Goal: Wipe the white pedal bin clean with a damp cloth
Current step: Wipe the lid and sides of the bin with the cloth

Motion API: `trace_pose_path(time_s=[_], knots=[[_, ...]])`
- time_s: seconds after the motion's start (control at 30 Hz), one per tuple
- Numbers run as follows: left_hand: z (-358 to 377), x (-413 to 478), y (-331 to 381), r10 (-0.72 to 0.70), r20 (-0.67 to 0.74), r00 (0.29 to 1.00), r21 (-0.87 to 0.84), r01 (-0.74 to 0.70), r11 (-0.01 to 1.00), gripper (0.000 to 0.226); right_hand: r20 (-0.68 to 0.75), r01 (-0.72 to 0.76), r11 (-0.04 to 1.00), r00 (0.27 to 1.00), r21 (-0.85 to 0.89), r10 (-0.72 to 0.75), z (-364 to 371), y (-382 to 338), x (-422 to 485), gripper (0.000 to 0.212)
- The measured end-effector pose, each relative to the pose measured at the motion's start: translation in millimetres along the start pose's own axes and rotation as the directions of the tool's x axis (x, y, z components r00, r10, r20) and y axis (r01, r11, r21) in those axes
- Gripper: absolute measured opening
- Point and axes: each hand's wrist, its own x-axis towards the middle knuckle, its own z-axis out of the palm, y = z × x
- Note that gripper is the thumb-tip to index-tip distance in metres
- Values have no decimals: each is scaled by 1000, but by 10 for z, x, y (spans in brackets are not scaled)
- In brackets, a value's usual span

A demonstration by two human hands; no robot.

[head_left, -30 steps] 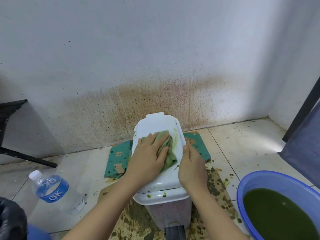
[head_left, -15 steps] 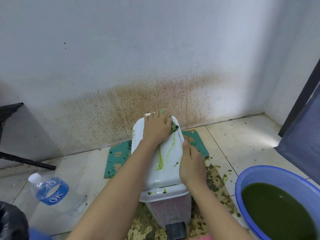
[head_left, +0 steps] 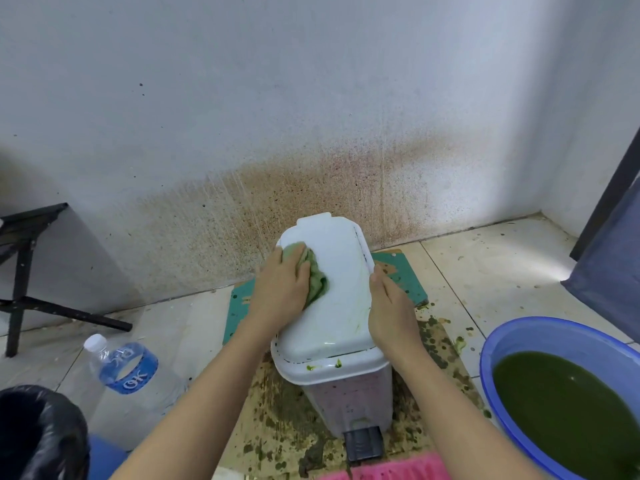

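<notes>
Cloth [head_left: 313,278] under flat-fingered left grip [head_left: 282,289] on pedal bin lid [head_left: 341,268]; right grip [head_left: 389,306] flat against lid's edge.

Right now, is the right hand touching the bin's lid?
Touching. The head view shows the right hand laid flat against the right edge of the white lid, with no gap.
</notes>
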Motion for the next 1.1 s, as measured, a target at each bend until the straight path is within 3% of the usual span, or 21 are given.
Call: trace_pose_path(time_s=[0.07,0.13,0.3,0.47,0.57,0.67,0.8,0.93,1.1], knots=[[91,431,185,-112,-23,993,75,114,991,50,-17,-13,999,1000,43,14,7,3,-2,53],[224,642,419,-105,-7,994,160,105,981,53,-44,-32,995,998,94,36,13,-28,-11,65],[362,73,587,201,44,979,63,-203,977,50,-109,-27,987,993,160,45,13,-57,-48,87],[164,-1039,244,339,2,941,9,-339,941,51,-57,-74,960,994,270,93,-12,-40,-54,105],[48,-1117,63,249,-12,968,22,-249,968,56,6,-88,957,996,276,90,6,-20,-49,96],[26,-547,48,85,-33,996,-3,-85,996,50,43,-74,959,997,273,65,20,10,-25,83],[193,315,400,-104,-3,995,125,103,987,54,51,-64,959,997,276,52,-36,35,18,77],[373,401,676,59,35,998,117,-62,991,54,-21,-41,970,999,241,48,-37,63,37,65],[309,-231,585,271,62,961,-74,-266,961,46,-227,6,953,972,304,66,12,28,-50,82]])
